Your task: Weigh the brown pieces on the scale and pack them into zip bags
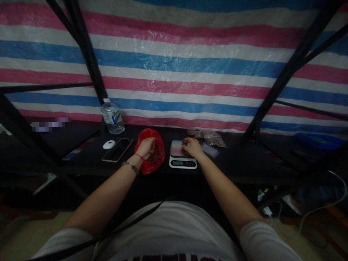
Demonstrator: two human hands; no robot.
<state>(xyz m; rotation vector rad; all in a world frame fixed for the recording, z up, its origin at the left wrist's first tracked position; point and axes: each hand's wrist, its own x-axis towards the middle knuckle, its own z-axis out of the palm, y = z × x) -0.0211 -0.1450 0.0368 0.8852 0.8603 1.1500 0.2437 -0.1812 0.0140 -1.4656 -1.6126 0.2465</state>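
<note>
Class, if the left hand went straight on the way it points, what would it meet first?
The left hand would probably meet the far side of the red bag; depth is unclear, so brown contents may come sooner.

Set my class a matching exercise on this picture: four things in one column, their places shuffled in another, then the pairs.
Things
1. Left hand
2. Right hand
3. Clear bottle
4. Phone

Places
A. Standing upright near the striped sheet
B. At the plate of the white scale
C. Lying flat beside the white oval object
D. At the opening of the red bag

Pairs: 1-D, 2-B, 3-A, 4-C
</note>
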